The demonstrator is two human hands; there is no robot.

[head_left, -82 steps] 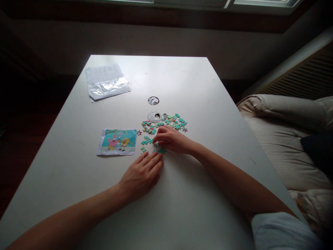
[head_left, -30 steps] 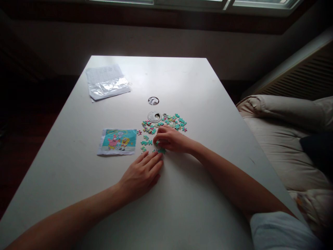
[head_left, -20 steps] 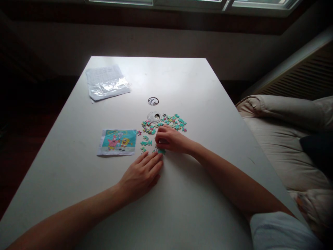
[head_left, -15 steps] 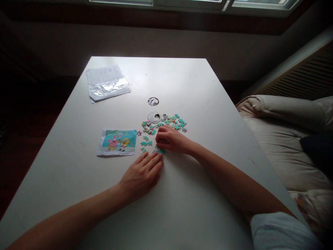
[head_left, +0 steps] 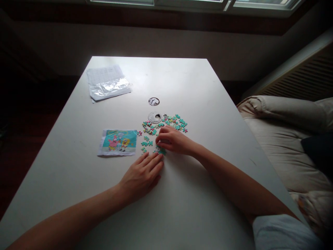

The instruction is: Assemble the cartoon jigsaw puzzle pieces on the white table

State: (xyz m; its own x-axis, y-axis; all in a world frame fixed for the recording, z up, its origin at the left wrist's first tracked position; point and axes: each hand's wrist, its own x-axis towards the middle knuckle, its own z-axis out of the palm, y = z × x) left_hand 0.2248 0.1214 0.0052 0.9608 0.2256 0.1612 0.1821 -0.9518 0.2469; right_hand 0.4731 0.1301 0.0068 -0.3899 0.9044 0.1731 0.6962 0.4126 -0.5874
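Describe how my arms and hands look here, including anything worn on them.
Your left hand and right hand are bare, with no gloves, rings or watch visible. The right arm has a loose, pale grey-blue sleeve ending near the elbow. No sleeve shows on the left arm.

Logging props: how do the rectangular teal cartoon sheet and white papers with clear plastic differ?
The cartoon sheet shows colourful figures; the white papers bear faint marks. The sheet lies near the left hand; the papers, near the far left corner. The papers look larger than the sheet. Both rest on the white table.
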